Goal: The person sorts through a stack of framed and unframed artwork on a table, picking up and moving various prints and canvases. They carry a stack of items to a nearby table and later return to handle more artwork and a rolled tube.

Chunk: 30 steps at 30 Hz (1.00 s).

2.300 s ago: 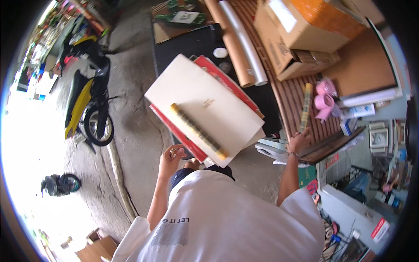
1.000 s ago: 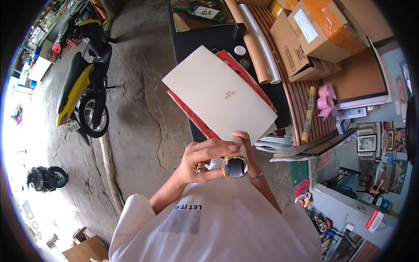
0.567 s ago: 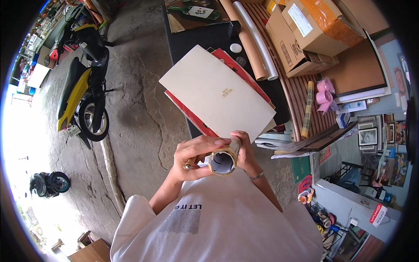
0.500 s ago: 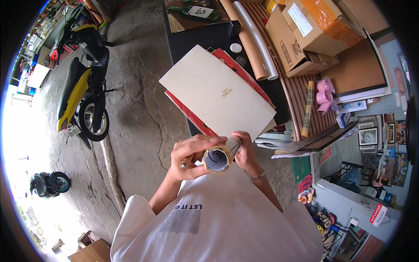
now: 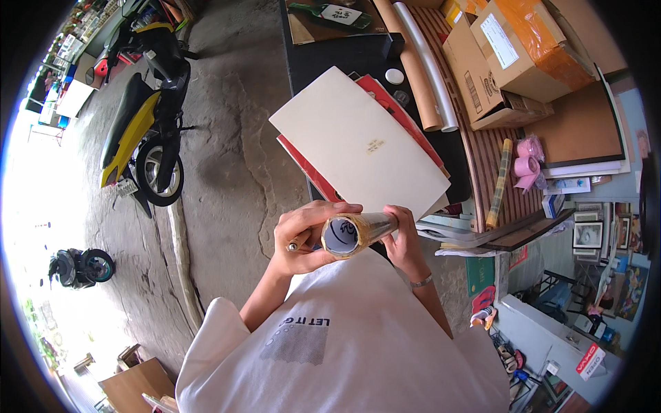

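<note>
Above my lap, both hands grip a short roll or tube (image 5: 375, 226) with a shiny greyish-clear outside and a yellowish rim. Its open end faces me, showing a pale inside with dark handwritten marks. My left hand (image 5: 292, 230) closes around the near end, thumb below and fingers above. A thin stick-like thing with a brass-coloured tip (image 5: 298, 240), perhaps a pen, is also tucked in its fingers. My right hand (image 5: 407, 246) holds the far end. Just beyond lies a large off-white board (image 5: 361, 138) on red sheets (image 5: 303, 165).
A black table (image 5: 310, 62) holds the boards, a white round lid (image 5: 394, 76) and a bottle picture (image 5: 337, 15). Long brown (image 5: 416, 76) and silver rolls (image 5: 430, 76) lie beside cardboard boxes (image 5: 523, 48) and pink ribbon rolls (image 5: 527, 167). A yellow motorbike (image 5: 134, 131) stands left.
The tube has swung so its far end points more to the right and more of its side shows. My right hand has moved right with it. The view has shifted slightly.
</note>
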Motion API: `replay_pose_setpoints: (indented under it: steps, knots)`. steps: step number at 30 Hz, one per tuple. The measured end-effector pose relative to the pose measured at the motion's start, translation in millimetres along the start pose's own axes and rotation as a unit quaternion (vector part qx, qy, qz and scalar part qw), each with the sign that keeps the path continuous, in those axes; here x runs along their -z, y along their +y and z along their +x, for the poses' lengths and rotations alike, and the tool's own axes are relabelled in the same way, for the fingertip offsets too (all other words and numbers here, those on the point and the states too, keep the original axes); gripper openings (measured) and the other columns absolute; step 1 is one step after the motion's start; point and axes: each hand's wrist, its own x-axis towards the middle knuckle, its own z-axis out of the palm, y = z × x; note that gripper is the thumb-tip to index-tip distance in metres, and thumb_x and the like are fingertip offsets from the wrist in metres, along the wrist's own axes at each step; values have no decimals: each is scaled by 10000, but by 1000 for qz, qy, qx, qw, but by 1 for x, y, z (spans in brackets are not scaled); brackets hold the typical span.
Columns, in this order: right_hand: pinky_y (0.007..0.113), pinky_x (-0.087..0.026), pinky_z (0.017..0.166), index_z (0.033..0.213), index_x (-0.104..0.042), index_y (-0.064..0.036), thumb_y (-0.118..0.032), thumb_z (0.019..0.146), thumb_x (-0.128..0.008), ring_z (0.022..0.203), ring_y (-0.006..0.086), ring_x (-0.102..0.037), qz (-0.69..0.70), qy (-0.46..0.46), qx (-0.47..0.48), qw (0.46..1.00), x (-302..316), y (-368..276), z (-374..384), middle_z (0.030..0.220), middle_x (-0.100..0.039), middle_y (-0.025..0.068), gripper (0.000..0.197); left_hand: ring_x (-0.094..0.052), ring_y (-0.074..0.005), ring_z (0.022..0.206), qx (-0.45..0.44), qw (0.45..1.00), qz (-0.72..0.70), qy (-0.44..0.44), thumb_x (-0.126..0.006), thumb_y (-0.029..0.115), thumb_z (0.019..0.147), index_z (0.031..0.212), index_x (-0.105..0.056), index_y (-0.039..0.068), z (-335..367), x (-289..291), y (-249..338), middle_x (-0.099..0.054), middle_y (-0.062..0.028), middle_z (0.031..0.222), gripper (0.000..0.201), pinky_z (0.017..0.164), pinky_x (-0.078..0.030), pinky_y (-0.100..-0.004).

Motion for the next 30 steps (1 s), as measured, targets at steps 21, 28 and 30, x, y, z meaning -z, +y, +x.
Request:
replay_pose_setpoints:
  steps: [21,28,30]
  knots:
    - [366,-391,1095,1401,-333,-71,-276,960,-555,1274,232,-452,320,-62,32,945,-32,-30,27,1338,-450,106,535,-700,-303,902,-56,994,67,-61,-824,262,728,1137,-646,-14,36,-39,18,-676,-202,999,525,752,-564,-372]
    - [391,-397,1093,1412,-297,-37,-323,962,-546,1272,227,-444,270,-62,78,958,-44,-16,15,1333,-439,100,588,-687,-333,942,-28,996,62,-62,-818,268,732,1150,-635,-30,35,-36,17,-665,-205,1016,545,847,-548,-443]
    - [394,-392,1097,1414,-293,-32,-329,962,-547,1274,225,-441,302,-75,60,948,-47,-12,13,1332,-438,99,597,-687,-332,944,-25,996,65,-63,-820,270,730,1150,-637,-26,35,-35,18,-667,-203,1012,545,853,-549,-440]
